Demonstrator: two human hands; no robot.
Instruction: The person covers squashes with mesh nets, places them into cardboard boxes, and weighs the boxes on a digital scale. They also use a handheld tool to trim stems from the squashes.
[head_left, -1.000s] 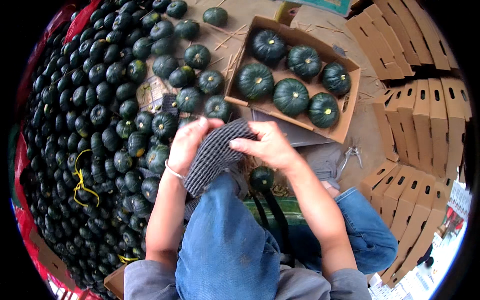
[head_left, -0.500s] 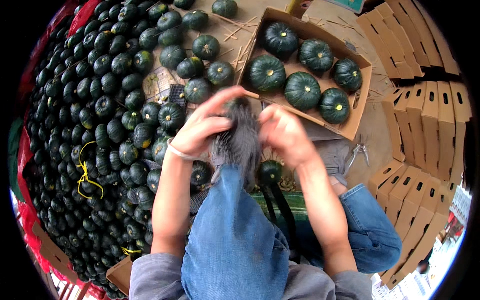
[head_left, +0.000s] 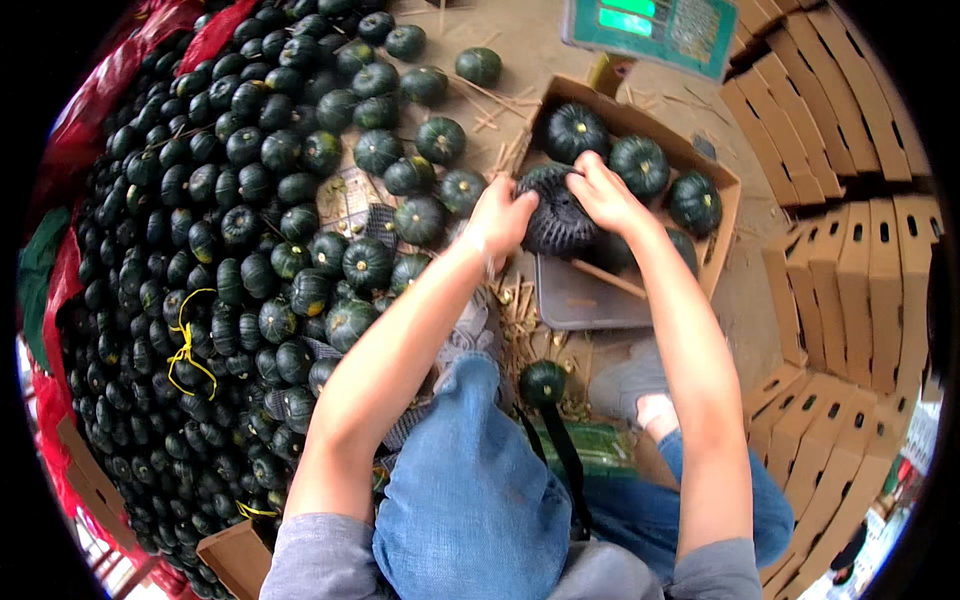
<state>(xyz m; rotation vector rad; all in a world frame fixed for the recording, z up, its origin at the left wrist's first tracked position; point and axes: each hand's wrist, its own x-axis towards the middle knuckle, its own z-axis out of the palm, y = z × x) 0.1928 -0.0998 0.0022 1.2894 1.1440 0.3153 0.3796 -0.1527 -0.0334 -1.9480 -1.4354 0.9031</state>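
Note:
Both of my hands hold a dark green kabocha squash (head_left: pixel 555 225) in a black foam net sleeve, over the near left part of an open cardboard box (head_left: pixel 722 250). My left hand (head_left: pixel 503 215) grips its left side, with the thumb on top. At its upper right, my right hand (head_left: pixel 605 195) has its fingers over the edge of the net. Bare squashes sit in the box, among them one at the back (head_left: pixel 577 132) and one at the right (head_left: pixel 694 202). The held squash and my right arm partly hide others.
A large heap of squashes (head_left: pixel 240 225) fills the left, with yellow string (head_left: pixel 188 350) on it. Below the box shows a grey scale platform (head_left: pixel 585 305); a green scale display (head_left: pixel 690 35) stands behind. Folded cartons (head_left: pixel 835 285) line the right. A squash (head_left: pixel 542 383) lies beside my knee.
Both hands have moved forward and right from above my knee to the box, carrying the netted squash. The view has shifted, bringing the scale display further into sight.

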